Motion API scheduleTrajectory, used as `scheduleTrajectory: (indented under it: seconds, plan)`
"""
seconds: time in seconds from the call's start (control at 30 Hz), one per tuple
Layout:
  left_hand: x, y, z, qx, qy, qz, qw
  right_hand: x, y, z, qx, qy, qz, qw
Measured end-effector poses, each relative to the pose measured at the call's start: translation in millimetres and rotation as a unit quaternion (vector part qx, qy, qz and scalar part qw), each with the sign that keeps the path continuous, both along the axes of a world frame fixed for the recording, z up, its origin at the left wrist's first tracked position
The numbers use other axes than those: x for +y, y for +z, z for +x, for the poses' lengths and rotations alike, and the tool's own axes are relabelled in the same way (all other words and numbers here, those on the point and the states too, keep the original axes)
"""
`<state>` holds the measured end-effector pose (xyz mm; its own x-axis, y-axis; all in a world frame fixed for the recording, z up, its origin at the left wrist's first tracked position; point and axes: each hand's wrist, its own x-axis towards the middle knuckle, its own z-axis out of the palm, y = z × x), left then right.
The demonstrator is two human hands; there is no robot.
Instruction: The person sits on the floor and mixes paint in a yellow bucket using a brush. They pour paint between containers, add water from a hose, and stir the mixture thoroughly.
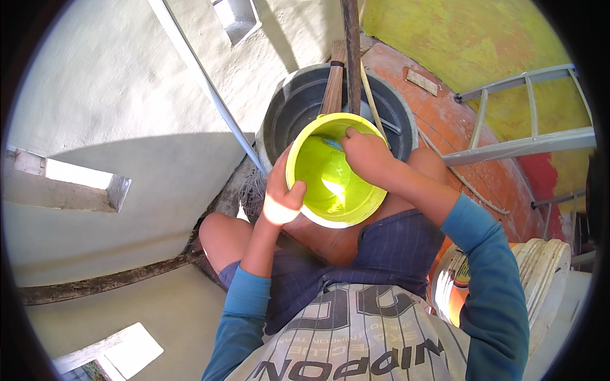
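Note:
A bright yellow-green bucket [311, 178] is tilted over my lap, its open mouth facing me. My left hand [284, 190] grips its left side, fingers round the outer wall and thumb at the rim. Inside the mouth, near the far wall, my right hand [368, 155] is closed with its knuckles up. A small blue piece [333, 144] pokes out from under those fingers; its kind is too hidden to tell. Light glares off the bucket's inner surface. Just beyond stands a large dark grey tub [279, 120].
A stick broom [334, 82] and a wooden pole [351, 57] rise at the tub. A metal pole [203, 82] leans on the pale wall at left. To the right are a ladder [521, 145], a hose [467, 181] and white lidded pails [540, 273] beside my right arm.

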<state>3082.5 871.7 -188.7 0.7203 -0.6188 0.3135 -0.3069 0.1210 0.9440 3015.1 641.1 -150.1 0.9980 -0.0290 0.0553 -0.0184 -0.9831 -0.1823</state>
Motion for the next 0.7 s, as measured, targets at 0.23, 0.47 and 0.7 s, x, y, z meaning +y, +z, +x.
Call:
scheduleTrajectory:
  seconds: [0.23, 0.47, 0.7]
  plan:
    - [1, -1, -2, -0.021, 0.014, 0.018, 1.0, 6, 1, -26, 0.085, 0.063, -0.05, 0.993]
    - [1, -1, -4, -0.034, 0.009, 0.035, 0.999, 34, -1, -40, 0.17, 0.073, 0.061, 0.981]
    - [0, 1, -4, 0.036, -0.006, 0.011, 0.999, 57, -4, -21, 0.049, 0.054, 0.154, 0.985]
